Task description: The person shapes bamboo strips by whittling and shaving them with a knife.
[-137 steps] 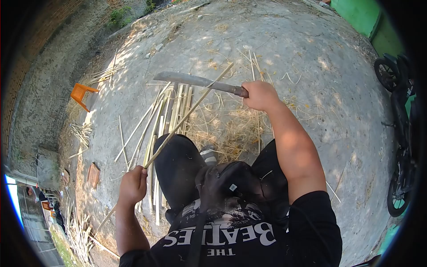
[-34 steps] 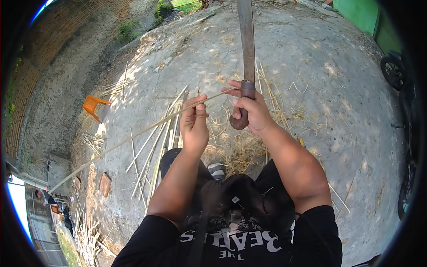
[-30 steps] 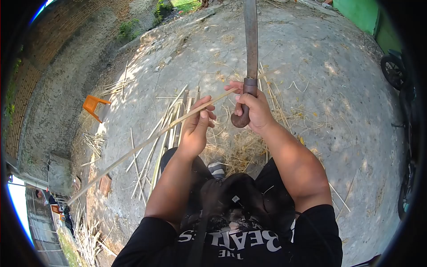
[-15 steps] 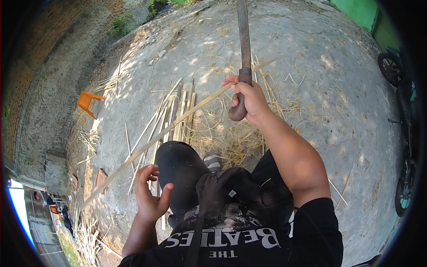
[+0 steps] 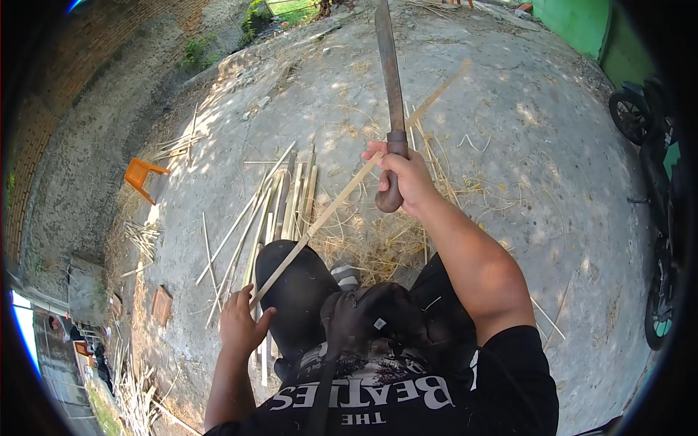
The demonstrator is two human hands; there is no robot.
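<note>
My right hand (image 5: 407, 178) is closed round the dark handle of a machete (image 5: 390, 80), whose blade points away from me. The same hand also holds a long pale strip (image 5: 331, 208), which crosses behind the handle and slants down to the left. Its lower end reaches my left hand (image 5: 242, 320), whose fingers and thumb are apart. Whether the fingers touch the strip is hard to tell. Beyond my left knee lies a bundle of pale strips (image 5: 294, 192) on the ground. Thin shavings (image 5: 389, 236) are scattered between my feet.
An orange stool (image 5: 143, 178) stands at the left, with small piles of strips (image 5: 142, 238) near it. A reddish block (image 5: 161, 305) lies below. A motorbike (image 5: 658, 211) is at the right edge. More cut strips (image 5: 138, 400) lie at the lower left.
Over the last second my left hand has let go of the strip's middle and drawn back toward me, to its lower end. The strip has swung steeper. The machete has turned upright since the earliest frame.
</note>
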